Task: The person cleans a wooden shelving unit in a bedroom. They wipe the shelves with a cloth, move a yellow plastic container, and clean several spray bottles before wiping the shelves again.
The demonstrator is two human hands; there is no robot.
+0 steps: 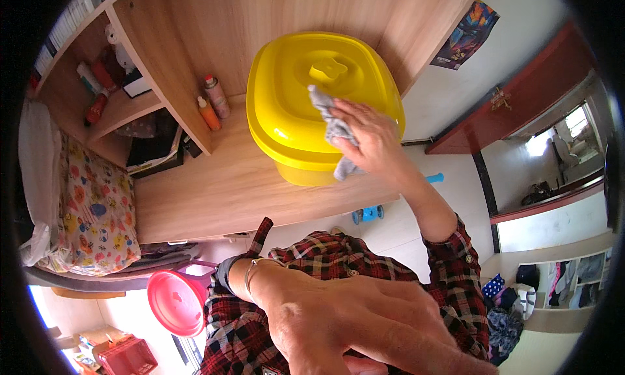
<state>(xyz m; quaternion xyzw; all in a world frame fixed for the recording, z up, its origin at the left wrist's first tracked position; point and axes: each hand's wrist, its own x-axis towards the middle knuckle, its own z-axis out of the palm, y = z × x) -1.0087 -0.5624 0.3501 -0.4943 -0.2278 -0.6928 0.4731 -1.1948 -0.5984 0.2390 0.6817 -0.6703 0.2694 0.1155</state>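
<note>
A yellow plastic storage bin with a domed lid (288, 96) stands on a wooden desk (205, 194). A flower-shaped knob (328, 70) tops the lid. My right hand (368, 135) is shut on a crumpled grey cloth (337, 131), over the lid's near right side. One end of the cloth hangs by the lid's rim. Close to the camera, my left hand (361, 321) is raised in front of my body with its back upward. Its fingers reach to the right, partly spread, and no object shows in it; the palm side is hidden. A bracelet circles that wrist.
Left of the bin stand an orange bottle (209, 114) and a pink spray can (217, 96). Shelves (141, 57) and a cartoon-print fabric item (95, 209) are farther left. A pink plastic stool (176, 302) and a blue wheeled object (367, 214) sit below.
</note>
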